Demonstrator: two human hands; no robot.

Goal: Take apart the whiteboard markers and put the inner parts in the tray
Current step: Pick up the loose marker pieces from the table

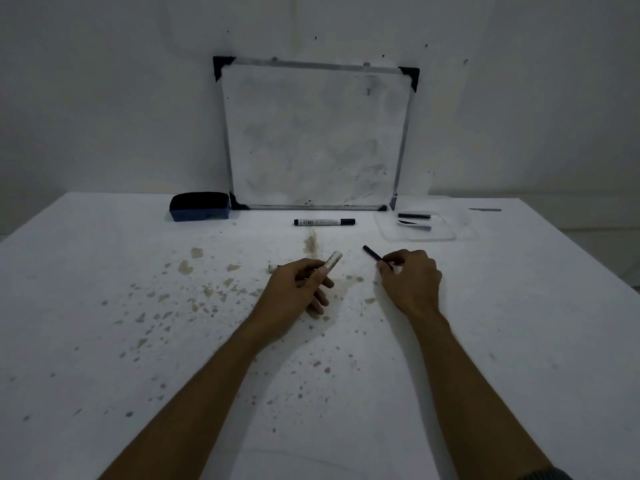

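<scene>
Dim, bluish-grey light overall, no clear source. Soft shadows under both hands on the surface. Wide-angle bending beyond the hands (surface edges bow outward). Slight grain; far wall soft. No glare.

Both bare forearms reach forward, hands well apart. The left hand is curled closed, thumb on top (palm turned inward). The right hand pinches with its fingertips, knuckles up.
</scene>
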